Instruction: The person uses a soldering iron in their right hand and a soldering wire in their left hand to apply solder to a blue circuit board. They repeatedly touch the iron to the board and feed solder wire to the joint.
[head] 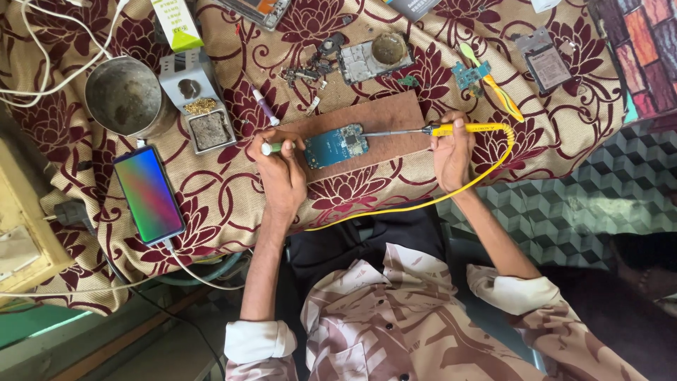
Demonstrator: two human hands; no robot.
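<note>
on a brown board [384, 116] at the middle of the cloth-covered table lies a small blue circuit board [336, 145], flat, its face up. it looks thin, stiff and light, likely to skate on the smooth board if nudged, and fragile where the tiny parts sit; the safe hold would be by its bare edges, not on the components. the left hand [282, 173] is closed around a slim white-and-green tool [270, 148], its tip meeting the circuit board's left edge, the fingers resting just beside it as if pinning it. the right hand [451, 152] is closed on the yellow handle of a soldering iron [430, 130], whose metal shaft reaches left to touch or nearly touch the circuit board's right side; which of the two i cannot tell. the iron's yellow cord [486, 173] loops round the right hand and runs back toward the person's lap.

further out on the maroon-flowered cloth [233, 190]: a purple-and-white pen-like tool [266, 106] just above the left hand, a grey stand [197, 102] with brass wool and a sponge near it, a dull metal pot [123, 95] beside that, and a phone with a glowing coloured screen [149, 195] on a cable at the left. beyond the board lie a stripped phone frame [374, 56], loose small parts [307, 70], a second small blue board [469, 74], yellow tweezers [493, 85] and a grey metal-cased part [543, 60].
</note>
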